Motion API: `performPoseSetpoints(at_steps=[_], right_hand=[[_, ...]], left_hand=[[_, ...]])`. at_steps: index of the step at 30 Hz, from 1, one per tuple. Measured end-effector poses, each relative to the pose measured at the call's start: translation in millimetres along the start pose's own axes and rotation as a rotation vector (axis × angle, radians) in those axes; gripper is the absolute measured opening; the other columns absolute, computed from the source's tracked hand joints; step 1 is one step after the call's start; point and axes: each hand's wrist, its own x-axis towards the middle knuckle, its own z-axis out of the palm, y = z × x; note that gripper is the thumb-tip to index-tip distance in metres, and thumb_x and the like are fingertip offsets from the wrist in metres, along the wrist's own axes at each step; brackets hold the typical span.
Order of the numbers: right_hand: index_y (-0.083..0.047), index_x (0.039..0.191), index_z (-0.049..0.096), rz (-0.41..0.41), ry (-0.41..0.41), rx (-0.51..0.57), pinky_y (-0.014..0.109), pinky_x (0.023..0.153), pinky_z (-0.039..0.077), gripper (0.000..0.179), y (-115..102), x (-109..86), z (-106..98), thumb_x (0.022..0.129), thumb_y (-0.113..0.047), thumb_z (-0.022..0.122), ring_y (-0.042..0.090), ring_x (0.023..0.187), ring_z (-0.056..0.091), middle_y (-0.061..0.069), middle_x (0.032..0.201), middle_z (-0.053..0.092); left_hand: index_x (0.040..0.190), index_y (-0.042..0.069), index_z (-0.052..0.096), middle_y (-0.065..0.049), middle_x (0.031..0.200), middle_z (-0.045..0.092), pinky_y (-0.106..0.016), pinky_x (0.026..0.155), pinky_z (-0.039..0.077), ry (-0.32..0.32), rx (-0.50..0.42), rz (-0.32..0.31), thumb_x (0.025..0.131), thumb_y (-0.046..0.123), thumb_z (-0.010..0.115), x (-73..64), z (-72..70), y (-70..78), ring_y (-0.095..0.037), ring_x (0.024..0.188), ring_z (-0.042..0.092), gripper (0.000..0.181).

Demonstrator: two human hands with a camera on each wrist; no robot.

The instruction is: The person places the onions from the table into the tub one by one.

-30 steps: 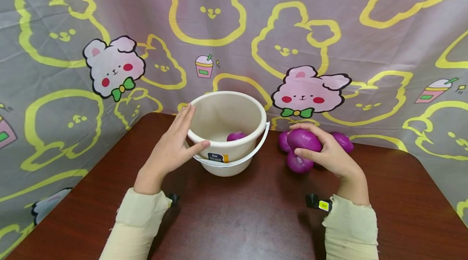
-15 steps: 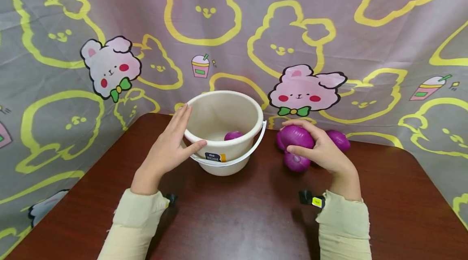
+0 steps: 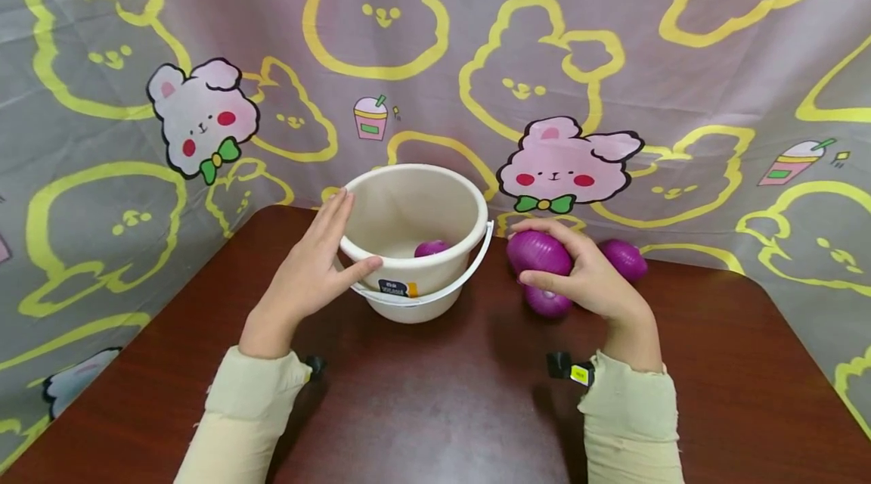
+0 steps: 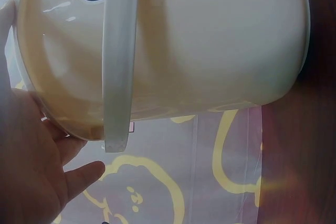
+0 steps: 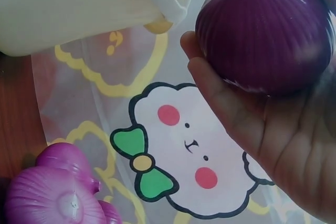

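Note:
My right hand (image 3: pixel 602 280) holds a purple onion (image 3: pixel 540 253) above the other onions; the right wrist view shows the onion (image 5: pixel 265 32) resting against the fingers. A cream bucket (image 3: pixel 408 310) stands left of it with its white handle hanging down in front. One onion (image 3: pixel 431 249) lies inside the bucket. Against the bucket's left rim is my left hand (image 3: pixel 306 272), fingers extended and thumb across the front of the rim. In the left wrist view the fingers of that hand (image 4: pixel 34 161) lie beside the rim, partly hidden by it.
Beneath the held onion sits another onion (image 3: pixel 547 302), and a further onion (image 3: pixel 624 260) lies behind my right hand. The brown table (image 3: pixel 435 408) meets a grey curtain (image 3: pixel 435 113) with cartoon prints just behind the bucket.
My right hand has carried the held onion slightly left toward the bucket. The left hand keeps its place at the rim, and the whole head view has shifted a little.

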Motion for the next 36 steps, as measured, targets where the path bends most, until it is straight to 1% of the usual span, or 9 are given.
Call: performPoseSetpoints(at_steps=[5, 12, 20, 24, 30, 32, 36], right_hand=[[-0.018, 0.136, 0.056, -0.015, -0.009, -0.022, 0.026, 0.086, 0.057, 0.058, -4, 0.8, 0, 0.084, -0.006, 0.076, 0.012, 0.118, 0.056, 0.008, 0.135, 0.058], [-0.014, 0.138, 0.055, -0.027, -0.043, -0.01, 0.025, 0.091, 0.055, 0.059, -10, 3.0, 6, 0.084, -0.007, 0.078, 0.012, 0.121, 0.055, 0.001, 0.137, 0.058], [-0.021, 0.137, 0.055, -0.027, -0.06, -0.036, 0.028, 0.089, 0.056, 0.059, -18, 2.3, 10, 0.084, -0.01, 0.079, 0.012, 0.12, 0.054, 0.001, 0.138, 0.056], [-0.021, 0.138, 0.054, -0.019, -0.072, -0.033, 0.029, 0.09, 0.056, 0.06, -22, 1.2, 12, 0.083, -0.011, 0.079, 0.016, 0.121, 0.053, 0.001, 0.139, 0.054], [-0.025, 0.137, 0.054, 0.012, -0.087, -0.018, 0.034, 0.088, 0.056, 0.061, -28, -0.3, 16, 0.083, -0.013, 0.08, 0.024, 0.119, 0.052, 0.001, 0.137, 0.053], [-0.025, 0.137, 0.054, 0.008, -0.093, -0.007, 0.034, 0.088, 0.056, 0.061, -30, 0.8, 18, 0.083, -0.013, 0.08, 0.025, 0.119, 0.052, 0.001, 0.137, 0.054], [-0.024, 0.137, 0.054, -0.029, -0.106, 0.006, 0.034, 0.089, 0.056, 0.06, -34, 5.1, 21, 0.083, -0.012, 0.079, 0.024, 0.118, 0.053, 0.0, 0.133, 0.055]], left_hand=[[0.161, 0.016, 0.009, -0.007, 0.169, 0.008, -0.062, 0.116, 0.029, -0.004, 0.0, -0.005, 0.088, 0.064, 0.061, 0.9, -0.4, 0.5, -0.029, 0.156, 0.01, 0.101], [0.161, 0.017, 0.009, -0.005, 0.169, 0.007, -0.063, 0.116, 0.029, -0.007, -0.005, -0.015, 0.088, 0.063, 0.061, -0.7, -0.1, -0.2, -0.028, 0.156, 0.009, 0.101], [0.161, 0.016, 0.009, -0.004, 0.169, 0.007, -0.062, 0.117, 0.028, -0.002, -0.009, -0.009, 0.088, 0.063, 0.062, 0.0, 1.7, -1.0, -0.028, 0.156, 0.009, 0.102], [0.161, 0.016, 0.009, -0.005, 0.169, 0.007, -0.061, 0.117, 0.028, -0.002, -0.011, -0.002, 0.088, 0.063, 0.062, 0.9, 3.3, -1.0, -0.028, 0.156, 0.009, 0.102], [0.161, 0.018, 0.008, -0.004, 0.169, 0.006, -0.061, 0.117, 0.028, -0.008, -0.013, -0.018, 0.088, 0.064, 0.061, -0.7, 3.6, -0.1, -0.027, 0.156, 0.009, 0.102], [0.161, 0.018, 0.008, -0.003, 0.169, 0.006, -0.062, 0.117, 0.028, -0.007, -0.011, -0.019, 0.088, 0.064, 0.061, -0.8, 2.8, -0.1, -0.027, 0.156, 0.009, 0.102], [0.161, 0.018, 0.008, -0.003, 0.169, 0.006, -0.061, 0.117, 0.028, -0.006, -0.006, -0.019, 0.088, 0.065, 0.061, -0.7, 0.9, -0.2, -0.027, 0.156, 0.008, 0.102]])
